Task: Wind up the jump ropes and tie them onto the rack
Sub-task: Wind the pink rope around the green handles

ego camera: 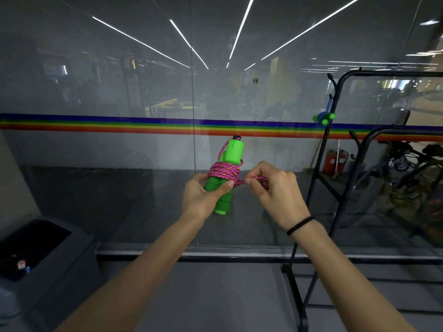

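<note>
**Head view (the only view)**

Jump rope: two green foam handles (233, 152) are held side by side in mid-air in front of a glass wall, carried by the hands alone. Their long axis is near upright, with the capped end up and tipped slightly right and the butt ends down. A pink rope coil (224, 172) is wound crosswise round the middle of the pair.

Left hand (203, 197): the fingers are curled round the lower half of the handles, below the coil. The thumb is pressed at the coil's lower edge, where the rope leaves it.

Right hand (273, 188): thumb and forefinger are closed in a pinch on the rope tail (260, 179), just right of the coil. The other fingers are curled in. A black band (299, 225) is worn at this wrist.

Key relation: the tail is led out sideways to the right, roughly square to the handles' axis, and runs short and taut from left thumb to right pinch. The right hand is judged the working hand and the left the anchor. Winding is judged nearly complete, and the tail is not yet tucked or knotted.

Rack (321, 164): a black tube frame is seen at right, well apart from the bundle and nearer the right hand. On its left upright, below the upper corner, a second wound rope (323, 117) is hung by a blue cord, its handles roughly level.

A grey bin (48, 248) is noted at lower left.
</note>
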A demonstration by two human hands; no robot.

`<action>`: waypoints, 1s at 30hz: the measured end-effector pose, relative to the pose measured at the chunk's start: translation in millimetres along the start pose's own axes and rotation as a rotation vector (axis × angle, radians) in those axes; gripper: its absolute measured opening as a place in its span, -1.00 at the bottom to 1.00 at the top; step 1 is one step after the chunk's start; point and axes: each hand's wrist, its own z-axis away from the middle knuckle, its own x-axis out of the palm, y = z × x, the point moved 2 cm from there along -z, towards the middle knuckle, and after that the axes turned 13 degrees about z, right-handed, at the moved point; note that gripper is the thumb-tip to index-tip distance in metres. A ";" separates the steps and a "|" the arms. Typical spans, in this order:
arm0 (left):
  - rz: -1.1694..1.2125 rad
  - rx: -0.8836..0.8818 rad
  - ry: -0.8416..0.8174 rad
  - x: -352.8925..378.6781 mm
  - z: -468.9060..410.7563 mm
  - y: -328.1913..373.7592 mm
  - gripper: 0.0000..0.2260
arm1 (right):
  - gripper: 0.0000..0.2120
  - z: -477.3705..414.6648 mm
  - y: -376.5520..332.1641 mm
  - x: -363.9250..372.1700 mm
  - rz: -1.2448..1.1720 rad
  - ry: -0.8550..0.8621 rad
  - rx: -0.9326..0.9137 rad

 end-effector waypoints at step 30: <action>-0.207 0.405 -0.198 13.0 38.1 29.1 -0.34 | -0.84 -9.2 -18.6 -11.3 -0.198 0.233 -0.008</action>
